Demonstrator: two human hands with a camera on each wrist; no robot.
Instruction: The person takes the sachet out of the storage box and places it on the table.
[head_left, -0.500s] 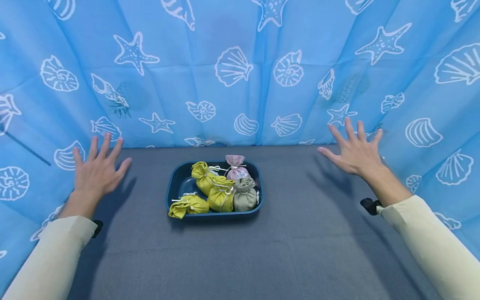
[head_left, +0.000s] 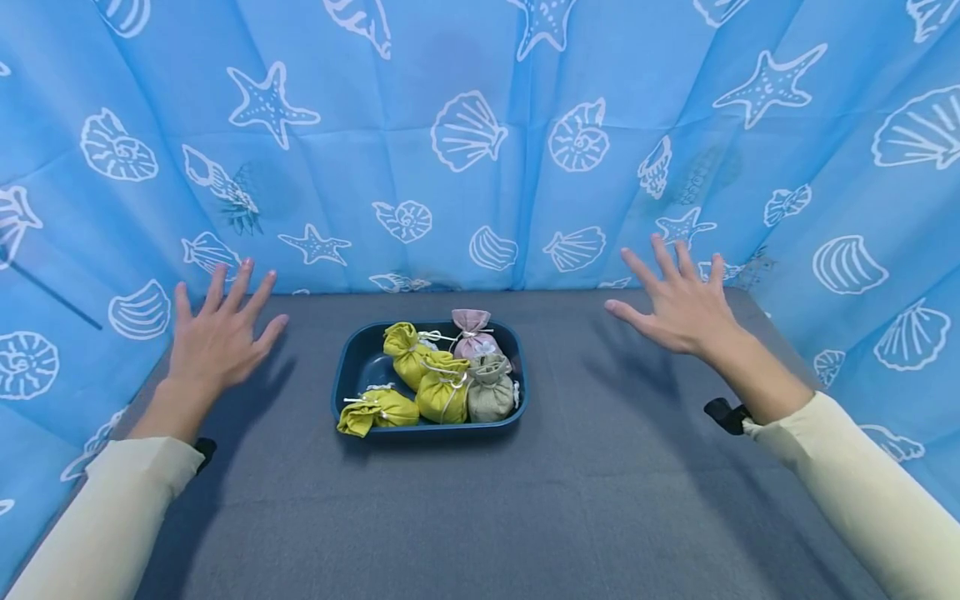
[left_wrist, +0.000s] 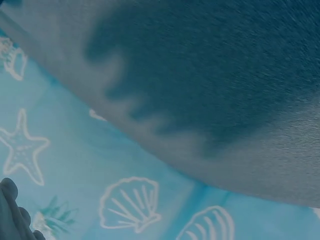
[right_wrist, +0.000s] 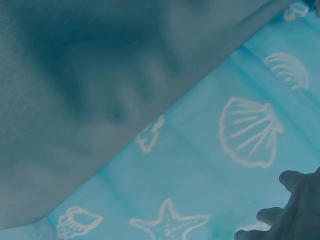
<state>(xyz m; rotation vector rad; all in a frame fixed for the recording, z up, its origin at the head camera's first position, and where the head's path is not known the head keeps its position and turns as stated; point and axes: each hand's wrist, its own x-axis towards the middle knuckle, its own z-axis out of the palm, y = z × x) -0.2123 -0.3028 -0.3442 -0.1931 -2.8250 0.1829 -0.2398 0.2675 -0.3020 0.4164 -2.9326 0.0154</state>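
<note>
My left hand [head_left: 216,346] hovers over the table's left side with its fingers spread and nothing in it. On the other side my right hand [head_left: 678,304], also spread and holding nothing, hangs above the table near the back. Between them stands a dark blue tray [head_left: 339,375]. Three yellow-green drawstring pouches [head_left: 444,392] lie in it, one of them resting over the front left rim. A grey-green pouch [head_left: 491,390] sits at the tray's right, with a pink pouch [head_left: 472,333] behind it. Fingertips [right_wrist: 290,180] show at the lower right in the right wrist view.
A grey cloth [head_left: 480,517] covers the table. Blue curtains [head_left: 480,200] printed with white shells and starfish hang along the back and both sides. Shadows of both hands fall on the cloth, and each wrist bears a black strap [head_left: 726,415].
Both hands have moved inward toward the tray, the left one to the right and the right one to the left. The tray and pouches stay where they were.
</note>
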